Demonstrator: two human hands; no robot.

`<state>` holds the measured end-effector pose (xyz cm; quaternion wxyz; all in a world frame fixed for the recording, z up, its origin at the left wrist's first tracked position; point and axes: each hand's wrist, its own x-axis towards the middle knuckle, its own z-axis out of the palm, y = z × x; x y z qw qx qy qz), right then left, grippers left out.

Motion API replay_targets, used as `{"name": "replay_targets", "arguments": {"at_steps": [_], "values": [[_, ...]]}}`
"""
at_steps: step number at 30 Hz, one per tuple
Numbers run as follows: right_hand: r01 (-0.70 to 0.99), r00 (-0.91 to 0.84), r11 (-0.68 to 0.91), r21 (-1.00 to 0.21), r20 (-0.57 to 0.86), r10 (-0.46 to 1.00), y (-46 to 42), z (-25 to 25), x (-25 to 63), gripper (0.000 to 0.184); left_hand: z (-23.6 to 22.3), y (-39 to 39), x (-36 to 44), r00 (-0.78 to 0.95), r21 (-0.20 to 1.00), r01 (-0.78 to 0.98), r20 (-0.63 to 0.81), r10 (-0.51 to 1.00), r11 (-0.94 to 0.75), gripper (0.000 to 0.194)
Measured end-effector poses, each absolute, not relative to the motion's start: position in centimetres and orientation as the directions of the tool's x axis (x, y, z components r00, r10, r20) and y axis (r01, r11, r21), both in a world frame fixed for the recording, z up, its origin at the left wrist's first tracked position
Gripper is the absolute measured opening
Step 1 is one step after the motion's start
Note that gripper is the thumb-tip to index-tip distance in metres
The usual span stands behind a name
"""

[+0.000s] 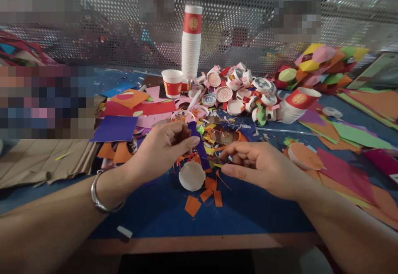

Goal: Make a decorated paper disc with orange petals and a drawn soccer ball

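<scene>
Over the worktop (155, 222), seemingly at the handling of a purple strip (201, 147)
Nearest lie orange scraps (192, 206), then a white disc (192, 176); just beyond, the strip hangs from the pinched left grip (158, 144), wrist angled inward; the right grip (264, 164), palm turned in, is loosely spread (contact below, cannot tell); thin paper seems to call for a light touch next; behind stands a cup stack (190, 54)

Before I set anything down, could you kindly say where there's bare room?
Bare tabletop lies between the orange pieces, right hand and front edge, and between the white disc, bracelet and that edge. Beyond, cups and scraps crowd it.
</scene>
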<state>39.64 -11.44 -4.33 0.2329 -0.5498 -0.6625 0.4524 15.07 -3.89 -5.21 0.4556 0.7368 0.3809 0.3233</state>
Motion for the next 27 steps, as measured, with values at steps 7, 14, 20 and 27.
{"name": "replay_targets", "arguments": {"at_steps": [7, 14, 20, 27], "values": [[0.520, -0.347, -0.007, -0.854, -0.218, 0.912, -11.9, -4.6, 39.8, 0.040, -5.0, -4.2, 15.4, 0.522, 0.908, 0.295, 0.109, 0.846, -0.299, 0.028], [0.496, -0.380, 0.000, -0.868, -0.217, 0.899, -12.0, -4.9, 39.7, 0.034, -4.5, -4.6, 15.9, 0.500, 0.975, 0.161, 0.051, 0.864, -0.151, 0.019], [0.468, -0.352, 0.005, -0.884, -0.181, 0.918, -12.2, -4.6, 39.5, 0.036, -4.8, -4.9, 15.8, 0.475, 1.000, 0.005, -0.026, 0.880, 0.027, 0.014], [0.441, -0.290, 0.004, -0.898, -0.138, 0.947, -12.4, -4.6, 39.7, 0.036, -4.6, -5.3, 15.8, 0.450, 0.969, -0.139, -0.124, 0.885, 0.206, 0.011]]}}
